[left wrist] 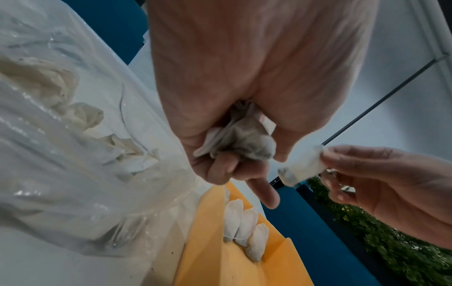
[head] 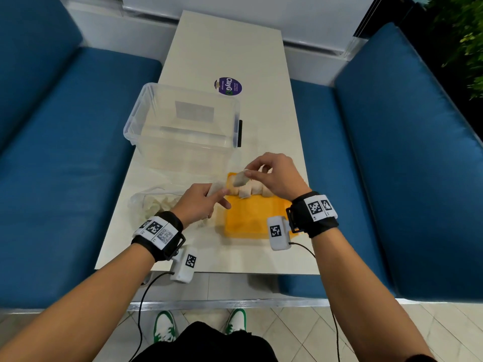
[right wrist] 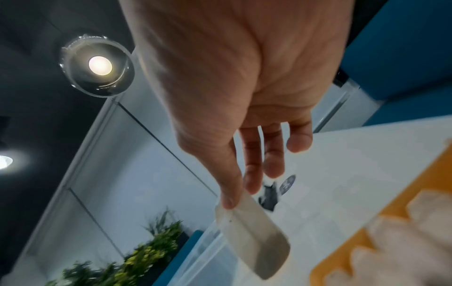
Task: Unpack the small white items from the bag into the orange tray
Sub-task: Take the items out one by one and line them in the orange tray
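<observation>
An orange tray (head: 251,218) lies on the table with a row of small white sachets (head: 252,189) along its far edge, also seen as sachets (left wrist: 242,226) in the left wrist view. My right hand (head: 271,176) pinches one white sachet (head: 239,178) by its top above the tray's far left corner; the same sachet (right wrist: 252,241) hangs from thumb and finger. My left hand (head: 201,202) grips a bunch of sachets (left wrist: 240,141) in its palm, index finger extended. The clear plastic bag (head: 154,202) with more white sachets lies left of the tray.
A clear plastic storage box (head: 183,126) stands behind the bag and tray. A purple round sticker (head: 228,86) sits further back on the cream table (head: 235,48). Blue bench seats (head: 65,152) flank both sides.
</observation>
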A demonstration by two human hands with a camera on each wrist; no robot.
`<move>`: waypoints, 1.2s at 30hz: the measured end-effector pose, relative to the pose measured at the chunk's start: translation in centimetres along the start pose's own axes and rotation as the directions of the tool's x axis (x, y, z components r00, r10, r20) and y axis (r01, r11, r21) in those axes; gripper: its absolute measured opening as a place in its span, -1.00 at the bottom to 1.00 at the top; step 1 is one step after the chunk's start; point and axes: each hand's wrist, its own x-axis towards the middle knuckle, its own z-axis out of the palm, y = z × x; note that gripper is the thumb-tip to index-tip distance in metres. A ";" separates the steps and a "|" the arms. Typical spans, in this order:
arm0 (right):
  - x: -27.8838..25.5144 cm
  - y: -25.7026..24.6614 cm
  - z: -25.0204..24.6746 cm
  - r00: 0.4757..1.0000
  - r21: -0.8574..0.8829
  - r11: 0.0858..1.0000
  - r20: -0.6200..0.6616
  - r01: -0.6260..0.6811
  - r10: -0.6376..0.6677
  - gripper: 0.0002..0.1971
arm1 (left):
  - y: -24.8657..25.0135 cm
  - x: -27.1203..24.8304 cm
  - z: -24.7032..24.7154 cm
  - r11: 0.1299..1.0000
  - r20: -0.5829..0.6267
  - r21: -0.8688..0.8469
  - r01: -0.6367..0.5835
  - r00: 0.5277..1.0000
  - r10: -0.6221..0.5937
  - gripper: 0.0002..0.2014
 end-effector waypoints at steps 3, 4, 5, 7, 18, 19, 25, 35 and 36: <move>-0.3 2.5 -2.0 0.998 -0.106 0.993 -0.015 -0.054 0.053 -0.91 | -0.5 0.1 0.1 0.999 -0.008 -0.013 0.039 0.999 -0.040 -0.72; -0.4 3.6 -2.3 0.996 -0.140 0.987 -0.016 -0.084 0.082 -0.93 | -0.6 0.1 0.1 0.999 -0.015 -0.015 0.051 0.999 -0.051 -0.72; -0.4 4.7 -2.5 0.993 -0.170 0.979 -0.016 -0.115 0.114 -0.95 | -0.7 0.1 0.1 0.998 -0.025 -0.012 0.061 0.998 -0.061 -0.72; -0.4 7.1 -2.3 0.985 -0.230 0.959 -0.012 -0.168 0.170 -0.94 | -0.8 0.2 0.1 0.997 -0.043 -0.016 0.070 0.997 -0.070 -0.72; 0.4 12.3 0.3 0.976 -0.631 0.761 0.025 -0.152 0.215 -0.92 | -0.5 0.3 -0.3 0.995 -0.097 -0.056 0.082 0.991 -0.087 -0.71; 0.6 12.4 0.4 0.981 -0.665 0.733 0.002 -0.143 0.194 -0.90 | -0.6 0.4 -0.3 0.994 -0.098 -0.061 0.086 0.991 -0.092 -0.71; 1.5 13.0 0.6 0.980 -0.736 0.653 -0.069 -0.177 0.188 -0.84 | -0.5 0.6 -0.5 0.993 -0.098 -0.071 0.090 0.990 -0.097 -0.72; 2.1 13.1 0.4 0.975 -0.687 0.694 -0.115 -0.216 0.190 -0.85 | -0.8 0.9 -0.8 0.992 -0.090 -0.076 0.102 0.990 -0.109 -0.72; 2.1 13.1 0.4 0.974 -0.680 0.699 -0.120 -0.221 0.191 -0.85 | -0.9 0.9 -0.8 0.992 -0.089 -0.075 0.103 0.990 -0.109 -0.72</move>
